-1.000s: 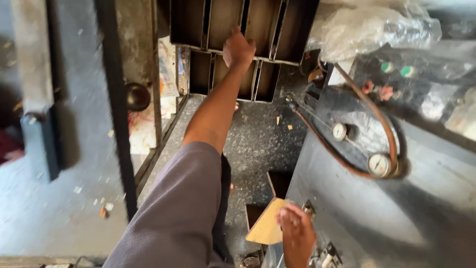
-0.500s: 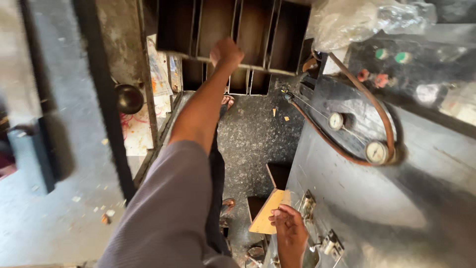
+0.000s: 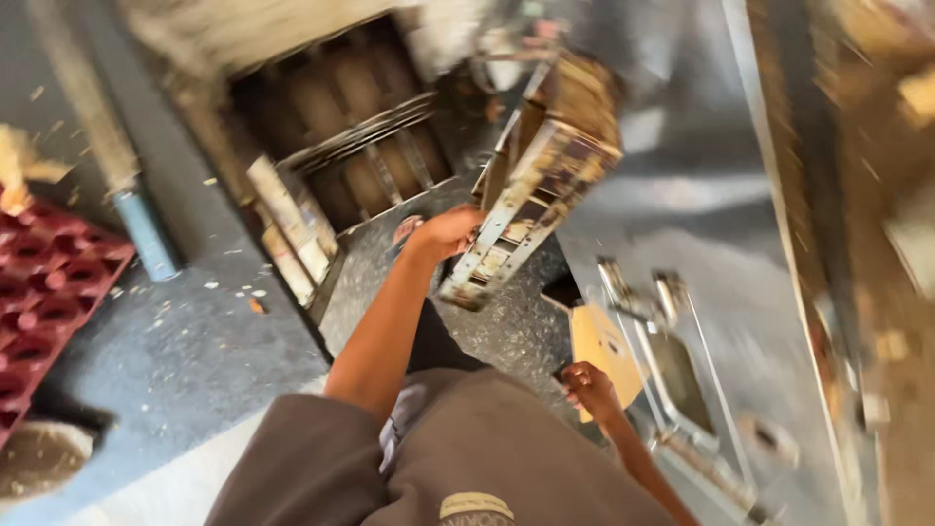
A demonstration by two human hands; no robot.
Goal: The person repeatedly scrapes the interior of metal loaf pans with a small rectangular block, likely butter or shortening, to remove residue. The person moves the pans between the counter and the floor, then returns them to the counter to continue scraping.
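Observation:
My left hand (image 3: 443, 234) is stretched forward and grips the lower end of a long metal mould frame (image 3: 541, 161) with several cells. The frame is lifted off the stack and tilts up to the right, blurred by motion. Low in the view, my right hand (image 3: 587, 388) curls its fingers on the bottom edge of a flat tan card (image 3: 602, 341). The card leans against the grey metal machine (image 3: 711, 292).
More dark mould frames (image 3: 341, 136) are stacked at the back. A red cell tray (image 3: 49, 292) lies on the floor at the left, with a blue-tipped pole (image 3: 146, 229) beside it. Speckled dark floor (image 3: 506, 331) runs between stack and machine. Metal brackets (image 3: 643, 297) stick out of the machine.
My left hand has pulled one mould frame off the rear stack and swung it toward me and to the right. The view has tilted and turned. My right hand stays on the tan card.

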